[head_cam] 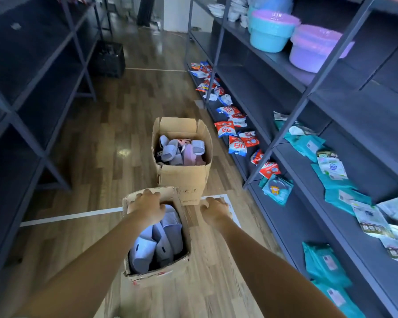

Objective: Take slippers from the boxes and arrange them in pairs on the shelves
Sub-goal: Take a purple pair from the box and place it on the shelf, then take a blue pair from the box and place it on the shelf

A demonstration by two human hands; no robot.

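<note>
Near the middle of the wood-plank floor [106,125] stands a small open brown cardboard box [157,275], packed with pale blue-lavender foam slippers [156,244] lying on their sides. The left hand [147,207] reaches palm-down over this near box, its fingers [147,194] bent over the top edge of the far flap; whether they clamp the cardboard or only rest on it cannot be told. The right hand [215,208] hangs just right of the box above a white tape line [71,216] on the floor, its fingers loosely curled and apart from the box, with nothing seen in them. Just beyond stands a larger open cardboard box [184,177] holding a jumble of lavender, pink and white slippers [182,150]. Dark metal shelves [32,88] line the left side, and a black plastic crate [110,58] sits at their far end. The dark shelves on the right [331,125] carry red-and-white packets [225,128] on the lowest level, teal packets [326,265] nearer, and teal and purple plastic basins [271,37] higher up.
</note>
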